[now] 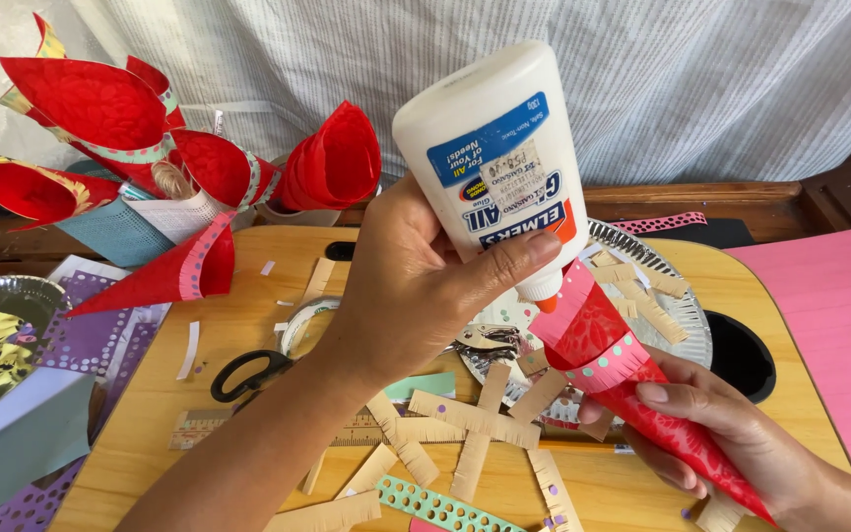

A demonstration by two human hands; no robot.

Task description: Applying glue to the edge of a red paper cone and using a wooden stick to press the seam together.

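Nearest the person, fringed tan paper strips (465, 419) lie crossed over one another along the near edge of the desk (248, 325), with a green dotted strip (440, 507) touching the lowest of them. Above the right part of the desk, the right hand (731, 433) is closed round a red paper cone (642, 389), fingers wrapped under its narrow end, the wide mouth tilted up and to the left. The left hand (411, 286) grips a white glue bottle (494, 163) turned upside down, thumb across its label, its orange tip just inside the cone's mouth. Beneath them, black-handled scissors (248, 372) lie left of the desk's middle, and a foil tray (667, 296) holding more tan strips sits towards the far right edge. At the far left corner stands a cluster of finished red cones (189, 158). A pink sheet (839, 315) lies off the desk's right edge.
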